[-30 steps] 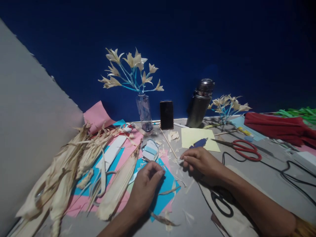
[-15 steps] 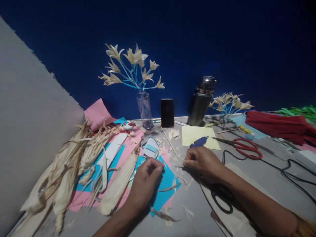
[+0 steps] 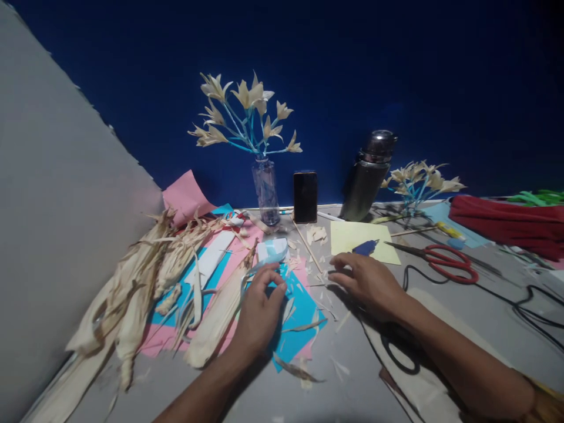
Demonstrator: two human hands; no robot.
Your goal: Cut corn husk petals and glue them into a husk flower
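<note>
Corn-husk scraps (image 3: 305, 325) lie on blue paper (image 3: 293, 342) beside the person's left hand (image 3: 259, 311), its curled fingers parted from the thumb; the right hand (image 3: 368, 286), likewise parted, hovers near a blue glue gun (image 3: 365, 247)

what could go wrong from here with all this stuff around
The red-handled scissors lie with their tip near the right hand, which might get nicked. The black cable curves close to that hand and could snag. The flowers spread wide above a narrow bottle, so a bump might tip it.
</note>
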